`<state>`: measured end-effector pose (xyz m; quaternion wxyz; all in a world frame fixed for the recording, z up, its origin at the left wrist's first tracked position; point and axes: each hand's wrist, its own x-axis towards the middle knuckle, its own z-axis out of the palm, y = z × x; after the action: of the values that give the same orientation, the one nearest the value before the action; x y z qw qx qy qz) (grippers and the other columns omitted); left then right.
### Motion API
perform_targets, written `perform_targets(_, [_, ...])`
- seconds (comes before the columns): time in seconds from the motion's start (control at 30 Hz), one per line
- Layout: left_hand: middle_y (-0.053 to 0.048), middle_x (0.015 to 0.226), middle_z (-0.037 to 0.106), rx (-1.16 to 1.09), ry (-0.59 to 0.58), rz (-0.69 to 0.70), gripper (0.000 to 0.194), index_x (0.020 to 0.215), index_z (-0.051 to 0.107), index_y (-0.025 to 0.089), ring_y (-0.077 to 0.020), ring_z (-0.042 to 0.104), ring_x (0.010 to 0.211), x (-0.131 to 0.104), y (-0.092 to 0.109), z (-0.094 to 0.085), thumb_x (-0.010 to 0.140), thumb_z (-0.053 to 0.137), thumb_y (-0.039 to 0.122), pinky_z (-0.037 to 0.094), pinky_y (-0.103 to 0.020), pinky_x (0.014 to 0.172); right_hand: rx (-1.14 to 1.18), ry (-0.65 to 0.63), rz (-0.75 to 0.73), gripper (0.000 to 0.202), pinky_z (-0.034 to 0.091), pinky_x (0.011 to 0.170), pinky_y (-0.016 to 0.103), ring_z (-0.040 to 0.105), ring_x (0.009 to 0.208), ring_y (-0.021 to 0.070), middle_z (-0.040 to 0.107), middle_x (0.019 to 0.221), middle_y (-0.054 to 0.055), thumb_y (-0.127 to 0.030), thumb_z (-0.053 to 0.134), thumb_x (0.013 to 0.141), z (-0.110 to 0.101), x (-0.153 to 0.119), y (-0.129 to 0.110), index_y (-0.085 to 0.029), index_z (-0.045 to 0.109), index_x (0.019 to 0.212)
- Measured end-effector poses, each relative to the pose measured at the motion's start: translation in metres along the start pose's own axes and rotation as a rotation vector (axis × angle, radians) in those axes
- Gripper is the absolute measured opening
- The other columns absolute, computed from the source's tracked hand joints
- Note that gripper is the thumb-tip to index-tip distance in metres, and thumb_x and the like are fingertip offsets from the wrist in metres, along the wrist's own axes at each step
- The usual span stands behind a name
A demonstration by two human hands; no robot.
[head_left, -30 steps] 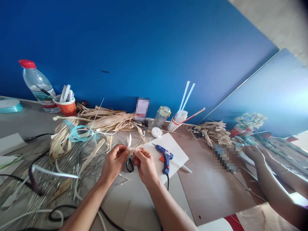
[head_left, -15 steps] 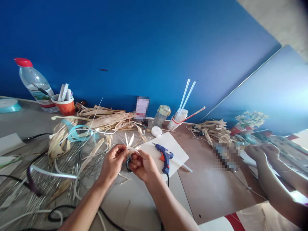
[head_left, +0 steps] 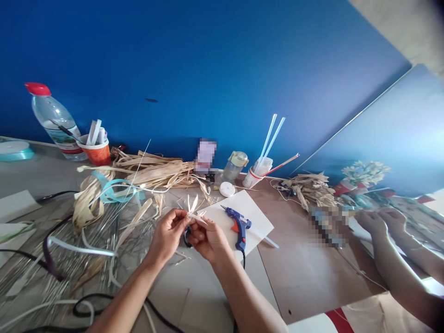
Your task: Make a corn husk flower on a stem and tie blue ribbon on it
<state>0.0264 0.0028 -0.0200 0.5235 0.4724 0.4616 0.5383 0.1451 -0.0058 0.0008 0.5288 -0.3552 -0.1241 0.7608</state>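
A small pale flower of dried husk petals (head_left: 193, 204) is pinched between my two hands above the table. My left hand (head_left: 169, 235) is closed on its left side, thumb against fingers. My right hand (head_left: 211, 238) is closed too, gripping a pale strip at the flower's base; the fingers hide part of it. Just behind and between the hands shows a black rounded object (head_left: 188, 237), mostly covered. Right of my right hand, a blue glue gun (head_left: 240, 225) lies on a white sheet (head_left: 259, 221).
Dried corn husks (head_left: 163, 172) lie along the blue partition. Thin metal wires (head_left: 104, 231) and cords spread at left. A bottle (head_left: 57, 120), red cup (head_left: 97, 155), jar (head_left: 233, 167) and white cup with glue sticks (head_left: 252, 178) stand behind. Another person's arms (head_left: 388, 245) rest at right.
The flower has turned slightly in my fingers, and the pale strip at its base now shows more plainly. The whole view has shifted a little; other things stay where they were.
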Motion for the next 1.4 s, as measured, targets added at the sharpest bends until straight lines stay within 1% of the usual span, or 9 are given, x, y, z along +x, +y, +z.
perform_targets(0.27, [0.0, 0.07, 0.064, 0.0, -0.02, -0.008, 0.022, 0.078, 0.063, 0.018, -0.0129, 0.057, 0.062, 0.0, 0.002, -0.002, 0.072, 0.07, 0.038, 0.043, -0.023, 0.057, 0.15, 0.025, 0.228, 0.021, 0.022, 0.034, 0.012, 0.022, 0.032, -0.0003, 0.049, 0.047, -0.004, -0.014, 0.053, 0.083, -0.003, -0.004, -0.018, -0.014, 0.048, 0.062])
perform_targets(0.53, [0.0, 0.069, 0.064, -0.03, -0.047, -0.034, 0.022, 0.077, 0.066, 0.017, -0.0126, 0.056, 0.063, -0.001, 0.011, -0.002, 0.068, 0.073, 0.035, 0.045, -0.023, 0.06, 0.33, -0.165, 0.41, 0.023, 0.02, 0.032, 0.012, 0.019, 0.03, -0.0016, 0.043, 0.05, -0.008, -0.015, 0.05, 0.088, -0.012, -0.007, -0.025, -0.015, 0.044, 0.066])
perform_targets(0.63, [0.003, 0.062, 0.059, -0.153, -0.004, -0.081, 0.023, 0.077, 0.065, 0.016, -0.0092, 0.05, 0.055, 0.003, 0.011, -0.007, 0.066, 0.075, 0.034, 0.04, -0.02, 0.053, 0.349, -0.242, 0.296, 0.021, 0.022, 0.033, 0.012, 0.02, 0.031, -0.0014, 0.043, 0.052, -0.009, -0.014, 0.055, 0.086, -0.021, -0.014, -0.046, -0.015, 0.046, 0.067])
perform_targets(0.77, [0.005, 0.059, 0.055, -0.294, 0.039, -0.088, 0.023, 0.077, 0.064, 0.017, -0.0075, 0.046, 0.053, 0.009, 0.007, -0.013, 0.065, 0.076, 0.032, 0.037, -0.019, 0.051, 0.395, -0.257, -0.144, 0.018, 0.026, 0.037, 0.013, 0.02, 0.033, -0.0001, 0.043, 0.053, -0.01, -0.015, 0.062, 0.082, -0.031, -0.019, -0.069, -0.017, 0.051, 0.068])
perform_targets(0.9, [0.005, 0.061, 0.056, -0.192, 0.032, -0.086, 0.023, 0.081, 0.064, 0.017, -0.0082, 0.047, 0.054, 0.009, 0.002, -0.014, 0.068, 0.076, 0.033, 0.037, -0.019, 0.051, 0.045, -0.159, -0.012, 0.026, 0.023, 0.037, 0.016, 0.023, 0.034, 0.0018, 0.048, 0.051, -0.007, -0.031, 0.07, 0.075, -0.02, -0.012, -0.044, -0.016, 0.053, 0.062])
perform_targets(0.97, [0.005, 0.06, 0.055, -0.136, 0.035, -0.057, 0.022, 0.081, 0.064, 0.018, -0.0086, 0.047, 0.053, 0.007, 0.002, -0.013, 0.07, 0.074, 0.033, 0.037, -0.019, 0.051, -0.12, -0.144, -0.025, 0.024, 0.027, 0.041, 0.018, 0.034, 0.039, 0.0036, 0.055, 0.059, -0.004, -0.034, 0.074, 0.07, -0.011, -0.007, -0.024, -0.015, 0.06, 0.07])
perform_targets(1.07, [0.004, 0.063, 0.059, 0.01, 0.019, -0.005, 0.017, 0.079, 0.064, 0.019, -0.0099, 0.05, 0.055, 0.005, 0.006, -0.011, 0.073, 0.069, 0.033, 0.039, -0.02, 0.053, -0.224, -0.131, -0.092, 0.026, 0.031, 0.045, 0.019, 0.04, 0.043, 0.0053, 0.052, 0.056, -0.005, -0.029, 0.08, 0.062, 0.0, -0.005, -0.004, -0.015, 0.061, 0.073])
perform_targets(1.23, [0.002, 0.068, 0.065, 0.126, -0.041, 0.032, 0.016, 0.077, 0.065, 0.02, -0.0136, 0.057, 0.061, 0.002, 0.013, -0.006, 0.074, 0.068, 0.036, 0.043, -0.023, 0.058, -0.205, -0.049, -0.135, 0.024, 0.028, 0.043, 0.019, 0.035, 0.04, 0.0048, 0.047, 0.049, -0.007, -0.025, 0.078, 0.061, 0.002, -0.002, 0.001, -0.017, 0.056, 0.064])
perform_targets(1.4, [0.002, 0.064, 0.063, 0.098, -0.025, 0.036, 0.018, 0.077, 0.066, 0.021, -0.0141, 0.056, 0.058, 0.003, 0.009, -0.006, 0.072, 0.07, 0.038, 0.043, -0.023, 0.056, -0.047, -0.023, -0.04, 0.019, 0.027, 0.04, 0.019, 0.031, 0.039, 0.0048, 0.047, 0.05, -0.006, -0.02, 0.068, 0.065, -0.004, 0.004, -0.004, -0.018, 0.05, 0.061])
